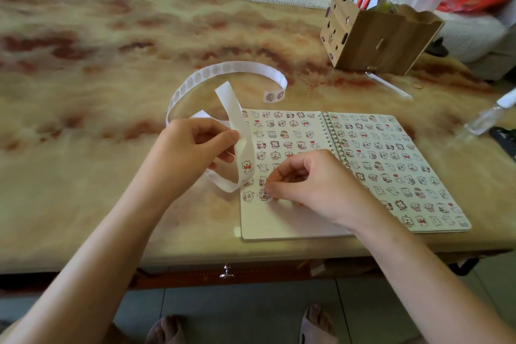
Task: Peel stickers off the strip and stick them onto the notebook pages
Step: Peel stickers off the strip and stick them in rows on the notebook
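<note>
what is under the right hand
The right hand covers the lower left page of the spiral notebook, fingertips pinching a sticker. Whatever lies beneath the palm is hidden.

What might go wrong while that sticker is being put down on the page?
The long white paper sticker strip loops loosely from the left hand over the open spiral notebook; it could drag across the page. The round bear sticker under the fingers of the right hand sits close to its neighbours, so it might overlap one or go down crooked.

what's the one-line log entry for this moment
step: sticking | left hand: holds sticker strip | right hand: pinches sticker against notebook left page, lower rows
</note>
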The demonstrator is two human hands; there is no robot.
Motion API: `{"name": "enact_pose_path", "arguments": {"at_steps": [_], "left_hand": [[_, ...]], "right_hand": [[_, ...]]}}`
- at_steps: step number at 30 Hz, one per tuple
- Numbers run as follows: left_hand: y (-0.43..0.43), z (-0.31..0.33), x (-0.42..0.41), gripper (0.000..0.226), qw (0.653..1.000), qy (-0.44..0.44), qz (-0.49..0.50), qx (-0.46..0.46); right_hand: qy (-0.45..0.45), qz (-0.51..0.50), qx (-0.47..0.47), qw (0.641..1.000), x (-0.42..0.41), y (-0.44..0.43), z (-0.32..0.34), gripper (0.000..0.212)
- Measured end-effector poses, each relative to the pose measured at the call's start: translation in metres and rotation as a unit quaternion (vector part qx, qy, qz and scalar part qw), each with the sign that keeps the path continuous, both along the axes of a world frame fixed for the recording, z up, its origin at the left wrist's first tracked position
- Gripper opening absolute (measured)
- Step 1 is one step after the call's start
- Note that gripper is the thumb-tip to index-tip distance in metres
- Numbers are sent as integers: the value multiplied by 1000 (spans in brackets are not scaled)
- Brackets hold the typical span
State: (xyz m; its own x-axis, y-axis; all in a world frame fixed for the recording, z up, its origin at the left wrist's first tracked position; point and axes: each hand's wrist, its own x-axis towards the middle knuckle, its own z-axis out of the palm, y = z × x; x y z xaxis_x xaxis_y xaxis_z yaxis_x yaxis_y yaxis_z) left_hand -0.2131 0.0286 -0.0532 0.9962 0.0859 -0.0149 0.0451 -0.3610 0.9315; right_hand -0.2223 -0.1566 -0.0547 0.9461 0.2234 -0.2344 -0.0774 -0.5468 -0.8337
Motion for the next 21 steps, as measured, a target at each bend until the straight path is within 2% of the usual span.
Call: {"name": "enact_pose_path", "arguments": {"at_steps": [14, 21], "left_hand": [[-1, 0, 0, 14, 1000, -3, 0, 2], [-1, 0, 1, 14, 1000, -5, -1, 3]], "right_hand": [[-37, 11, -21, 999, -1, 1, -2, 4], [-79, 5, -83, 993, -4, 2, -8, 6]]}}
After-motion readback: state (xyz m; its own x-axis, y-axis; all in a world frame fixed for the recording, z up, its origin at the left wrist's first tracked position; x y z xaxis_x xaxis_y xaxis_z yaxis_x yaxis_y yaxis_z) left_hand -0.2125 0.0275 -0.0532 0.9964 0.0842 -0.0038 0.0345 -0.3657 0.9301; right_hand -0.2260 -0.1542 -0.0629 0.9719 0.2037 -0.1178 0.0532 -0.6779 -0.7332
